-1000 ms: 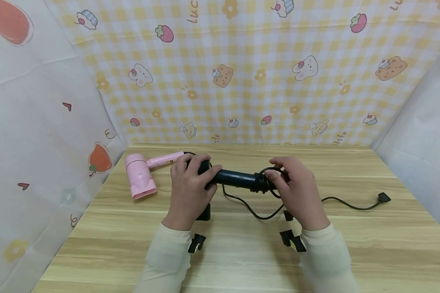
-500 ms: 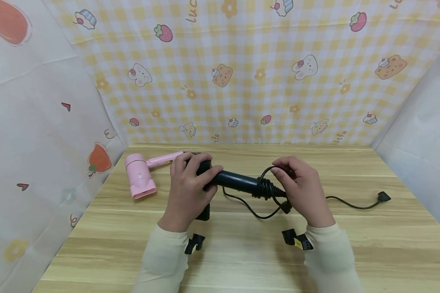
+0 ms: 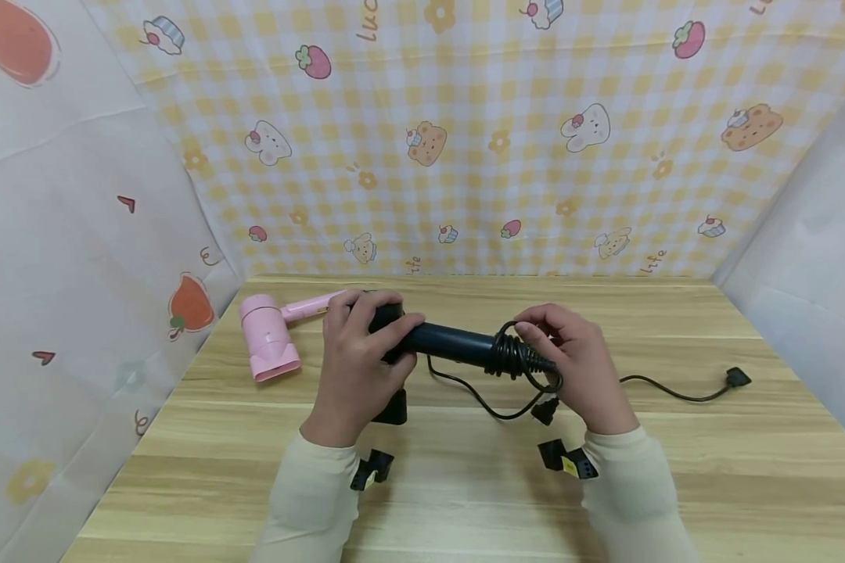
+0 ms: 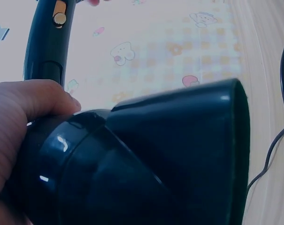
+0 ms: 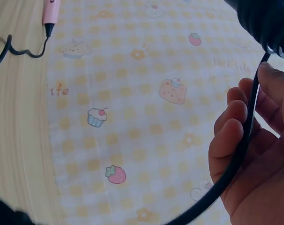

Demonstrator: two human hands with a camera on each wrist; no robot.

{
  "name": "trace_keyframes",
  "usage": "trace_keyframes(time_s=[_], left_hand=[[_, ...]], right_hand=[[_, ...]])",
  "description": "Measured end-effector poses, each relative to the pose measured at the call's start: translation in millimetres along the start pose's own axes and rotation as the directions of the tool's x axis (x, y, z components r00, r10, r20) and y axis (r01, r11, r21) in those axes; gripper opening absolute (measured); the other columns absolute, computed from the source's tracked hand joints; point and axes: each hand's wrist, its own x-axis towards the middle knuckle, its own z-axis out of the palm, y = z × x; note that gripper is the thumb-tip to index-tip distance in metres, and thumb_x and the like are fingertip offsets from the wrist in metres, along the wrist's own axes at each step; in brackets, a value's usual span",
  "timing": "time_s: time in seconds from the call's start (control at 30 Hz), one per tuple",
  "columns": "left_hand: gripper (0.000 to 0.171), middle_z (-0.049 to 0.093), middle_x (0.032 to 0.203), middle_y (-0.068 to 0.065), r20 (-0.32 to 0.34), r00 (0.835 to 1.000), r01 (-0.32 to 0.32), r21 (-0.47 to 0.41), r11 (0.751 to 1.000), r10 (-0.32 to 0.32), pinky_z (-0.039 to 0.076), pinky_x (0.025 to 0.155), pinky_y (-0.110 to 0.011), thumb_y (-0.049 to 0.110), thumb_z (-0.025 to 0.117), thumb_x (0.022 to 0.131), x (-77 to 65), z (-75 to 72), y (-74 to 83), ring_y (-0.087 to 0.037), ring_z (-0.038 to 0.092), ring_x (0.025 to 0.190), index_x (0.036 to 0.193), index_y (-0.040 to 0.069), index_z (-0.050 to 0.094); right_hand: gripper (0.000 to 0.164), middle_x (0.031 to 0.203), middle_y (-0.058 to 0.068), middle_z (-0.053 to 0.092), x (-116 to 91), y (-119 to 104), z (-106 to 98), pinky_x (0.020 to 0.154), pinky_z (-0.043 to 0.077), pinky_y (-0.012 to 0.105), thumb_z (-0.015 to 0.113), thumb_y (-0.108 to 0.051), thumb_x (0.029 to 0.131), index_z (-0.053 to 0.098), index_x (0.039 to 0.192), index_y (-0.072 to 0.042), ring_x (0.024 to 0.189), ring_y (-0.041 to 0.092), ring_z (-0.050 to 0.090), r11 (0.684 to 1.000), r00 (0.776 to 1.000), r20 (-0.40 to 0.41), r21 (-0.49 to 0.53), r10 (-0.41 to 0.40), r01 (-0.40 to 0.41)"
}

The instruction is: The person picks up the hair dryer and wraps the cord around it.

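Note:
A dark blue-green hair dryer (image 3: pixel 451 344) is held above the table, its handle stretched to the right. My left hand (image 3: pixel 359 363) grips its head; in the left wrist view the thumb (image 4: pixel 43 96) presses beside the hinge, and the wide nozzle (image 4: pixel 188 150) faces right. Several turns of black cord (image 3: pixel 507 356) are wound round the handle's end. My right hand (image 3: pixel 577 363) pinches a loop of this cord (image 5: pixel 245 136) between thumb and fingers. Below that hand hangs a black plug (image 3: pixel 545 410).
A pink hair dryer (image 3: pixel 266 336) lies at the back left of the wooden table (image 3: pixel 465 508). A thin black cord (image 3: pixel 475 395) runs across the tabletop beneath the hands, with a plug (image 3: pixel 737 378) at the right. A patterned cloth (image 3: pixel 465 180) hangs behind.
My right hand shifts right and down with the cord, then back slightly left, around the handle's end. The handle tips down, then rises a little. My left hand keeps its grip.

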Motion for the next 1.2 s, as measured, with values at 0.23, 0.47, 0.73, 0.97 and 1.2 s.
trace_keyframes(time_s=[0.23,0.47,0.73,0.97,1.2], left_hand=[[0.032,0.059,0.119,-0.011,-0.020,0.999,0.035,0.006,0.999,-0.035,0.034,0.092,-0.056,0.003,0.081,0.070,1.7,-0.9,1.3,-0.038,0.044,0.109,0.100,0.015,0.079],[0.033,0.059,0.119,-0.011,-0.019,0.999,0.048,0.015,0.999,-0.048,0.034,0.093,-0.057,0.002,0.082,0.070,3.0,-2.9,2.7,-0.038,0.043,0.109,0.100,0.015,0.079],[0.033,0.059,0.118,-0.010,-0.016,0.999,0.032,-0.003,0.999,-0.033,0.034,0.092,-0.057,0.003,0.081,0.069,4.0,-2.8,5.6,-0.038,0.043,0.109,0.099,0.016,0.079],[0.033,0.058,0.120,-0.009,-0.019,0.998,0.067,0.016,0.998,-0.066,0.033,0.094,-0.057,0.003,0.082,0.070,2.7,-3.8,6.0,-0.037,0.042,0.111,0.099,0.015,0.079],[0.034,0.058,0.120,-0.011,-0.047,0.993,0.110,0.015,0.994,-0.109,0.034,0.091,-0.058,0.002,0.085,0.067,0.9,-2.2,4.8,-0.039,0.043,0.111,0.098,0.014,0.080]], right_hand=[[0.015,0.078,-0.002,0.066,0.9,-0.6,9.2,0.058,0.048,0.029,0.058,-0.014,0.100,0.072,0.094,-0.012,0.061,0.014,0.056,0.994,0.997,0.014,-0.077,-0.080,0.081],[0.019,0.082,0.000,0.070,0.5,-2.6,13.3,0.060,0.049,0.031,0.057,-0.008,0.100,0.074,0.092,-0.010,0.065,0.013,0.057,0.989,0.994,0.010,-0.100,-0.105,0.105],[0.016,0.076,-0.004,0.067,1.3,-1.7,13.7,0.057,0.048,0.029,0.062,-0.008,0.097,0.074,0.088,-0.012,0.060,0.010,0.055,0.985,0.990,-0.011,-0.100,-0.140,0.138],[0.023,0.070,-0.006,0.062,1.3,-1.5,14.4,0.058,0.044,0.030,0.063,0.011,0.088,0.069,0.084,-0.012,0.058,0.010,0.048,0.987,0.990,0.083,-0.104,-0.118,0.126],[0.023,0.068,0.000,0.062,-0.2,-9.2,18.3,0.063,0.045,0.035,0.057,0.008,0.089,0.064,0.075,-0.008,0.063,0.016,0.056,0.991,0.970,0.202,-0.019,0.137,-0.136]])
